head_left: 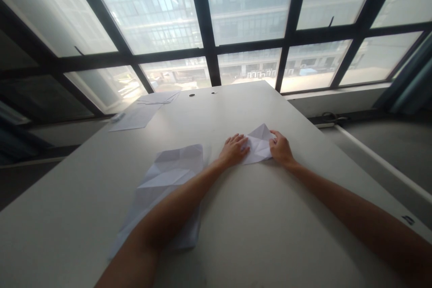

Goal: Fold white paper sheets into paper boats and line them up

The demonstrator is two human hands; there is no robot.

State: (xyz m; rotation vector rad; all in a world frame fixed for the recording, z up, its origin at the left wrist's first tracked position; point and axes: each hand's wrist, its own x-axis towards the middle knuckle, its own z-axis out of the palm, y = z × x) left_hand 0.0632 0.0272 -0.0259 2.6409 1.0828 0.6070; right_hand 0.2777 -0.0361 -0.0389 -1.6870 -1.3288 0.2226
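Observation:
A folded sheet of white paper (258,145) lies on the table between my hands, its creased top rising to a point at the far side. My left hand (234,149) rests flat on the paper's left part, fingers stretched out. At the right edge, my right hand (281,147) pinches the paper between thumb and fingers. To the left, a larger creased sheet of paper (168,168) lies loosely unfolded, partly hidden under my left forearm.
The white table (270,220) reaches towards large windows with dark frames (207,22). A stack of white sheets (135,117) lies at its far left. Two small dark holes (192,95) mark the far edge. A small dark object (408,219) sits near the right edge.

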